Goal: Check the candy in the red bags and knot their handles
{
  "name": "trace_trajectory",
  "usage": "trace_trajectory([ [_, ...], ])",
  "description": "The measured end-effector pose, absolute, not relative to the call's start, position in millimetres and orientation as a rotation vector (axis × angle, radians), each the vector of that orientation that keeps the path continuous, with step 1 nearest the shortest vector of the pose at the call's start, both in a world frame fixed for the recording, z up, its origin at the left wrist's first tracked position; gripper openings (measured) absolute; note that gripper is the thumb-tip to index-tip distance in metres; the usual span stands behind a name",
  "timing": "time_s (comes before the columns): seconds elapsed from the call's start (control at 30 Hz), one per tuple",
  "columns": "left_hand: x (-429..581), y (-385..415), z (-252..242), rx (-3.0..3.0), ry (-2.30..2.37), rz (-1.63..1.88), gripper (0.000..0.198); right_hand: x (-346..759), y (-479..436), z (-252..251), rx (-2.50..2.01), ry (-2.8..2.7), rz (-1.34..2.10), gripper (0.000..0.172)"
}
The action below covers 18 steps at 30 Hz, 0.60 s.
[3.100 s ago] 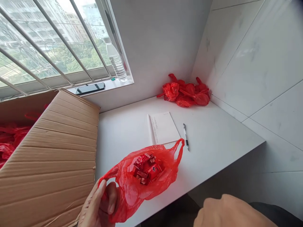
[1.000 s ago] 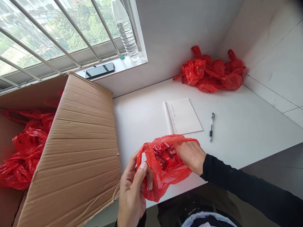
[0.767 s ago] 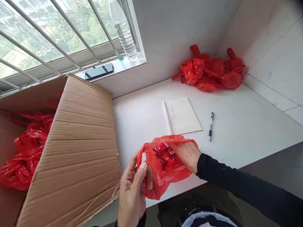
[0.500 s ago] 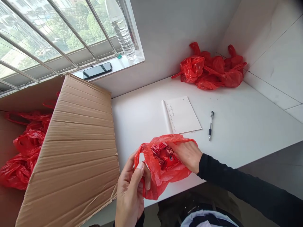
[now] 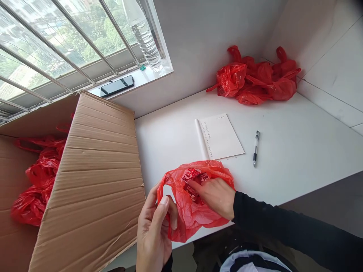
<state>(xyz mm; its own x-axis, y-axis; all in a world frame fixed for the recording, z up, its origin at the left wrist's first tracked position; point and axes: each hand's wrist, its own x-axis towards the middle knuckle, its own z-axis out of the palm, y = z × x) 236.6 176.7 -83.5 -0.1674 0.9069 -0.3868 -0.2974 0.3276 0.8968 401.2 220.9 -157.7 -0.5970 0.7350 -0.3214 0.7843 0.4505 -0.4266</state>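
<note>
A thin red plastic bag [image 5: 195, 223] is held open near the front edge of the white table. My left hand [image 5: 157, 224] grips its handle loop on the left side, thumb and fingers closed on the plastic. Inside lie several small red wrapped packets [image 5: 191, 175] with printed characters, perhaps sweets. My right hand [image 5: 217, 194] reaches into the bag's mouth from the right. Its index finger is stretched out over the packets, while the other fingers are largely hidden. I see nothing held in it.
On the left stands a cardboard box [image 5: 96, 170] with red plastic bags [image 5: 42, 170] inside. Behind the held bag lie an open notebook [image 5: 224, 138] and a pen [image 5: 256, 149]. More tied red bags [image 5: 258, 81] sit at the back. A phone [image 5: 117, 86] and water bottle [image 5: 146, 41] occupy the windowsill.
My right hand has shifted left, over the packets, and its index finger now shows on them. The left hand keeps its hold on the handle. The view has moved slightly.
</note>
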Motion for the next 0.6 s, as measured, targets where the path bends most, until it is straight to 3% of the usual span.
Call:
trace_trajectory([
  [0.27, 240, 174, -79, 0.630, 1.336, 1.183, 0.041, 417, 223, -147, 1.471, 2.453, -0.624, 0.043],
  [0.4, 241, 174, -81, 0.628, 1.328, 1.184, 0.041, 423, 214, -145, 1.395, 2.455, -0.604, 0.047],
  [0.6, 237, 173, -87, 0.640, 1.276, 1.182, 0.050, 425, 201, -142, 1.276, 2.466, -0.602, 0.034],
])
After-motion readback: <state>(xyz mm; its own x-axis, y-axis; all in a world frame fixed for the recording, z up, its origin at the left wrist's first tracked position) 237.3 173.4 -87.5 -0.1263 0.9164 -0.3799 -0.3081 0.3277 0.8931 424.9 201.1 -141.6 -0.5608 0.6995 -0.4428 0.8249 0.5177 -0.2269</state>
